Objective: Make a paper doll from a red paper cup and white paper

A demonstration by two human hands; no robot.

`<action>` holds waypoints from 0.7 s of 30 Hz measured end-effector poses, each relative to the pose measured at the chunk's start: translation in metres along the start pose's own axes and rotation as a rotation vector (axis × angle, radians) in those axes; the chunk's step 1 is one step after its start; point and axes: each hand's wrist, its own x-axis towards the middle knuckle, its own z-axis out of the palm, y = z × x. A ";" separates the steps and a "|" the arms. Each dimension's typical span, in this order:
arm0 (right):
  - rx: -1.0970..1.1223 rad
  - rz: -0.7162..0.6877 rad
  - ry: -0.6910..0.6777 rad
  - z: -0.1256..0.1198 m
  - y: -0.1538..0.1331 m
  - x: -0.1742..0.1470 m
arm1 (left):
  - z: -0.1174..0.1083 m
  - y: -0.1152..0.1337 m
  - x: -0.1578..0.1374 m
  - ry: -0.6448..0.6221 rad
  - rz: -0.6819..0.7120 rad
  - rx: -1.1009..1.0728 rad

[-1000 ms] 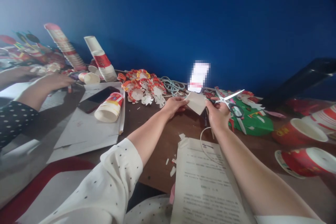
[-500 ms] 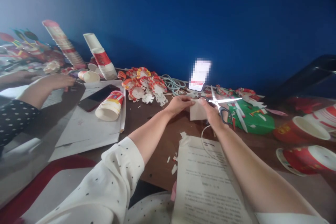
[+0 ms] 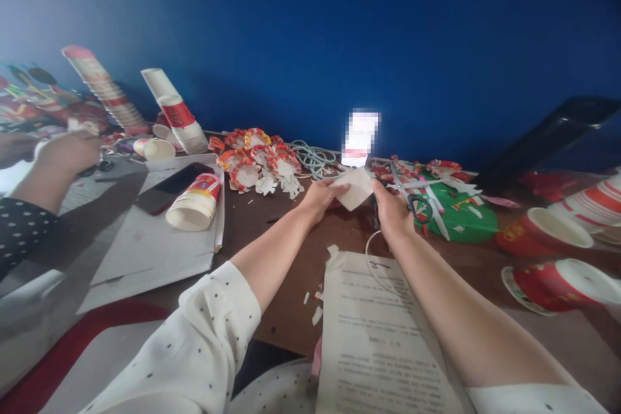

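My left hand [image 3: 321, 199] pinches the left edge of a small piece of white paper [image 3: 356, 191], which is held tilted above the table. My right hand [image 3: 392, 208] is closed at the paper's right corner. Dark-handled scissors [image 3: 420, 208] are hooked in that same hand, with one handle loop showing and the blades spread away from the paper. How the fingers sit in the other loop is hidden. Just behind the paper stands a lit phone [image 3: 359, 142], its screen blurred out.
Crumpled cut paper cups [image 3: 264, 165] lie left of the phone, beside a coiled cable [image 3: 313, 156]. A green sheet [image 3: 466, 217] with scraps is at right, near red cups [image 3: 546, 233]. A printed paper [image 3: 373, 336] lies before me. A co-worker's hands [image 3: 68, 152] are at far left.
The paper has turned so a corner points down, and it has risen slightly. The scissors have swung lower and closer to the right hand. The whole view has shifted a little.
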 end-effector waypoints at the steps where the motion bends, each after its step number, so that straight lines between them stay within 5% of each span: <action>1: -0.011 -0.012 0.012 0.000 -0.001 0.000 | 0.003 -0.001 -0.002 0.004 -0.017 -0.088; 6: -0.084 -0.040 0.029 -0.004 -0.005 0.003 | 0.022 -0.010 -0.013 -0.074 -0.132 -0.204; 13: -0.394 -0.242 -0.021 -0.018 -0.004 0.012 | 0.008 -0.004 -0.002 0.218 0.003 -0.188; 16: -0.552 -0.252 -0.076 -0.025 -0.001 0.019 | 0.002 0.003 0.000 0.240 -0.013 -0.194; 21: -0.354 -0.148 -0.137 -0.030 -0.002 0.028 | -0.002 0.003 0.000 0.159 -0.016 -0.201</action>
